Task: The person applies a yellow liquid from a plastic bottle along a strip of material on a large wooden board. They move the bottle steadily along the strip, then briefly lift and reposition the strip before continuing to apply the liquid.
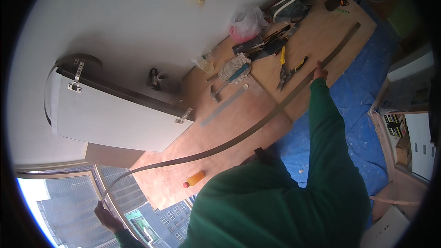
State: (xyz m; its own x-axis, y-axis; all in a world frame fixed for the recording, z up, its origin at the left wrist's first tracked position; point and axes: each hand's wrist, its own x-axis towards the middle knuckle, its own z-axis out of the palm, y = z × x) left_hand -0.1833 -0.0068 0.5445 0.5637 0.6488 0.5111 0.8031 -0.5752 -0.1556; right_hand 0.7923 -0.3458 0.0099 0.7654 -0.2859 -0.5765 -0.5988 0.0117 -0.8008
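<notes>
A long brown-grey edging strip [220, 148] stretches between my two hands in a shallow curve over the plywood worktop [179, 140]. My left hand [109, 217], out by the window at lower left, is closed on the strip's near end. On the right, my right hand [320, 72] grips the strip partway along, and its far end runs on past the hand toward the worktop's far corner. Just left of the right hand lie tin snips [285, 72] with yellow handles. A claw hammer [226, 84] and a steel ruler [224, 105] lie farther left, apart from the strip.
A white panel [115, 115] with metal hinges and a dark edge stands at left, a loose strip curling off it. An orange bottle [194, 179] lies near my body. A rag [233, 67] and plastic bag [247, 24] sit by the wall. Blue sheeting [351, 96] covers the floor.
</notes>
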